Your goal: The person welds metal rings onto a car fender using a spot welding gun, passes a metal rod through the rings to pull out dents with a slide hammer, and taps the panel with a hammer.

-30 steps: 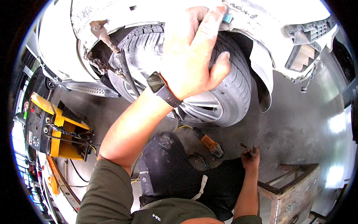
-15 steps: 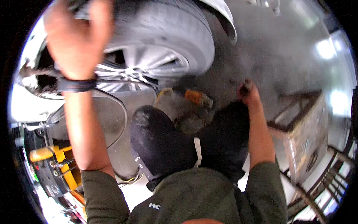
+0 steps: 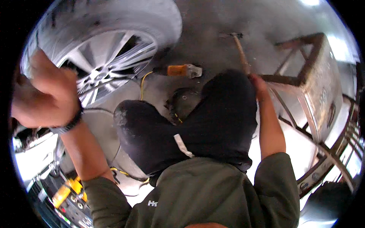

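Note:
My left hand (image 3: 49,91), with a dark band at the wrist, is raised beside the car wheel (image 3: 99,74). Its thumb points up, apart from the fingers; nothing shows in it, though the fingertips are partly lost at the dark rim of the picture. Beside my right knee, my right hand (image 3: 259,86) is closed round the lower end of a hammer (image 3: 242,53). The wooden handle slants away over the floor, and the dark head is at its far end. The wheel has a grey tyre and silver spokes.
An orange and silver power tool (image 3: 178,70), seemingly an angle grinder, lies beyond my knees with a yellow cord (image 3: 143,83). A round dark object (image 3: 184,99) sits between my legs. To the right stands a worn frame stool (image 3: 323,87); yellow equipment (image 3: 68,192) is at lower left.
My left hand has come down and leftward, its thumb apart from the fingers. The hammer now shows clearly, extending away from my right hand. The whole view has shifted, moving the wheel left.

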`<move>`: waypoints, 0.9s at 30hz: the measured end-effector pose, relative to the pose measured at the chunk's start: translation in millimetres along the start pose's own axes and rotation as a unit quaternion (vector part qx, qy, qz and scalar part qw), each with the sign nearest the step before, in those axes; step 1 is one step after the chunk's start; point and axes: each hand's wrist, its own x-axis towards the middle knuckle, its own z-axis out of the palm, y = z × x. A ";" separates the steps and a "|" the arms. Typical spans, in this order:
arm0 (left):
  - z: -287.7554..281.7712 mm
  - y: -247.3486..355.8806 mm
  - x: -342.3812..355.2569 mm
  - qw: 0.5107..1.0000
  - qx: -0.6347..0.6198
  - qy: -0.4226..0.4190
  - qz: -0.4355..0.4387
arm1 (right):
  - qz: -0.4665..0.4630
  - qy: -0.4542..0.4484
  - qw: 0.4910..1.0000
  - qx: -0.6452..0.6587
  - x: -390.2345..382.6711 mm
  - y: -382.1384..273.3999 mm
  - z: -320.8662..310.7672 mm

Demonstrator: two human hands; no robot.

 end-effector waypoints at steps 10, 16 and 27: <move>93.4 114.5 -111.7 0.756 -0.394 -0.515 0.088 | 0.078 0.220 0.969 0.084 -137.4 218.1 -26.7; 133.2 142.3 -183.7 0.630 -0.276 -0.720 0.095 | -0.016 0.393 0.899 -0.193 -123.4 256.4 -47.8; 54.7 187.1 -114.7 0.469 -0.277 -0.826 0.146 | 0.126 0.022 0.848 -0.514 -62.0 68.3 -17.3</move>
